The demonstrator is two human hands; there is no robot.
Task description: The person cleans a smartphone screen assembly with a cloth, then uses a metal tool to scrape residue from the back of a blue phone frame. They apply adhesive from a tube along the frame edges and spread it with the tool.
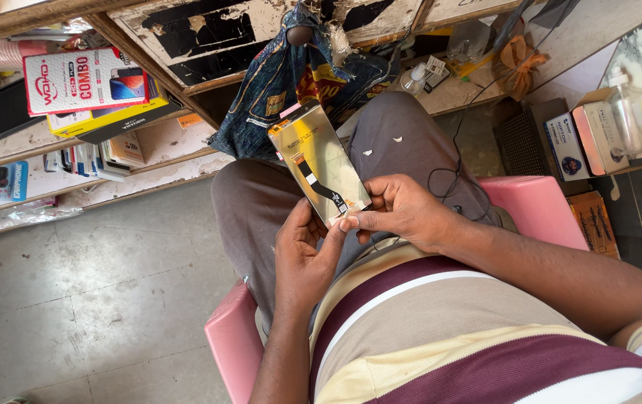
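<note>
The phone display panel (319, 161) is held above the person's lap, back side up, its long axis running from the hands up and away toward the blue patterned cloth (283, 82); a black flex ribbon (319, 185) lies along that axis toward the near end. Both hands close on the near end only: the left hand (304, 258) supports it from below, and the right hand (403, 209) pinches the near corner, equally close. The front face of the panel and the left fingers beneath it are hidden; the ribbon connector is too small to resolve.
</note>
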